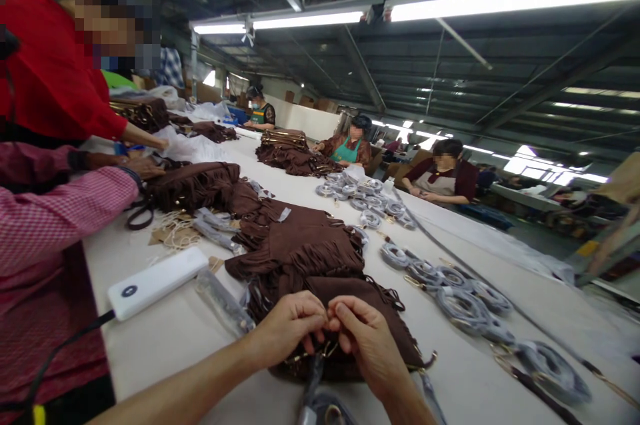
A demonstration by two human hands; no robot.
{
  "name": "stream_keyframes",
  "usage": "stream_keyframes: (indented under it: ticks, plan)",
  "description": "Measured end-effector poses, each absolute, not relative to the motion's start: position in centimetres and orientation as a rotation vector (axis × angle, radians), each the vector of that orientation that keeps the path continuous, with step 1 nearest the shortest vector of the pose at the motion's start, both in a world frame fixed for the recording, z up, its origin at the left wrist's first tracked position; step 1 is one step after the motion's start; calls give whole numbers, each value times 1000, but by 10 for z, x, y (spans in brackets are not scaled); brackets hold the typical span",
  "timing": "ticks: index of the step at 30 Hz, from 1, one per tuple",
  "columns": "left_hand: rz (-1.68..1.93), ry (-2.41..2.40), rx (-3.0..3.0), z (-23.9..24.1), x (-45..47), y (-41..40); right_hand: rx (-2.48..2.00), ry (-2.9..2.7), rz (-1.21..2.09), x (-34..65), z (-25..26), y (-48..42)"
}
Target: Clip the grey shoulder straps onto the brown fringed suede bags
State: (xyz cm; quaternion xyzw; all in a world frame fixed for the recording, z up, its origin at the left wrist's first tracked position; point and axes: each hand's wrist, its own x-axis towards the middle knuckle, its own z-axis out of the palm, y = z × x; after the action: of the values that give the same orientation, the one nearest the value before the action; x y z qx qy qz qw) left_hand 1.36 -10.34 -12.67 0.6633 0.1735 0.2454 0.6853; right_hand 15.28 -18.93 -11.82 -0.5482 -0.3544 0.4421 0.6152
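Both my hands meet over the nearest brown fringed bag (350, 288), which lies on the white table at the front. My left hand (295, 322) is closed in a pinch, its fingertips almost touching those of the other hand. Pinched in the same way, my right hand (367, 335) faces it from the right. Whatever sits between the fingertips is too small or hidden to make out. Just below the fingers shows gold metal hardware (327, 350) at the bag's edge. A plastic-wrapped strap (314, 378) hangs from there toward me.
More brown fringed bags (300, 232) run up the table. Coiled, wrapped straps (457, 305) lie to the right, with a long strap (480, 278) beyond. A white power bank (157, 282) with a cable rests at left. Co-workers stand close left and sit across the table.
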Motion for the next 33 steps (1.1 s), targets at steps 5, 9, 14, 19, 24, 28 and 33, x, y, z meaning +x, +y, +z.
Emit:
stream_keyframes:
  ticks: [5, 9, 14, 19, 24, 28, 33]
  plan:
    - [550, 487, 1432, -131, 16, -101, -1243, -720, 1125, 157, -121, -194]
    - [574, 516, 1297, -136, 20, -101, -1261, -695, 1093, 158, -126, -195]
    - [559, 543, 1318, -135, 20, -102, -1240, -719, 1100, 158, -129, -195]
    - [559, 572, 1333, -135, 20, -103, -1301, -791, 1014, 156, -135, -195]
    - [564, 608, 1372, -136, 21, -106, -1371, -871, 907, 154, -140, -193]
    - [573, 626, 1397, -135, 22, -108, -1397, -876, 919, 153, -138, -194]
    - [560, 647, 1415, -134, 22, -109, -1418, -941, 926, 154, -138, -193]
